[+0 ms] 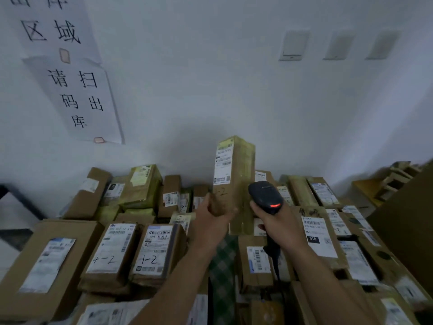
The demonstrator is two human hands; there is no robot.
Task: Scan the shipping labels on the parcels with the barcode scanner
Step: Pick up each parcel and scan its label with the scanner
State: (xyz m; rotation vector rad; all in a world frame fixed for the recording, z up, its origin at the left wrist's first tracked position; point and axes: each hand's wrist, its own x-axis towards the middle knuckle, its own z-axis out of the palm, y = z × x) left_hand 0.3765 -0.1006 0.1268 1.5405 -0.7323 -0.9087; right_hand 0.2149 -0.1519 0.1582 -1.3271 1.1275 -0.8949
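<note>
A tall brown cardboard parcel (236,170) stands upright in the middle, with a white shipping label (223,163) on its upper front face and "1-2" written below it. My left hand (210,213) grips the parcel's lower left corner. My right hand (276,218) holds a black barcode scanner (264,195) by its handle, just right of the parcel's lower part, its head raised and a red light glowing on its back. Many other labelled parcels lie flat all around.
Cardboard parcels (112,249) with labels cover the surface from left to right. A white wall with paper signs (79,97) rises behind. Folded cartons (396,177) are stacked at the far right. A green checked cloth (222,266) shows between the parcels.
</note>
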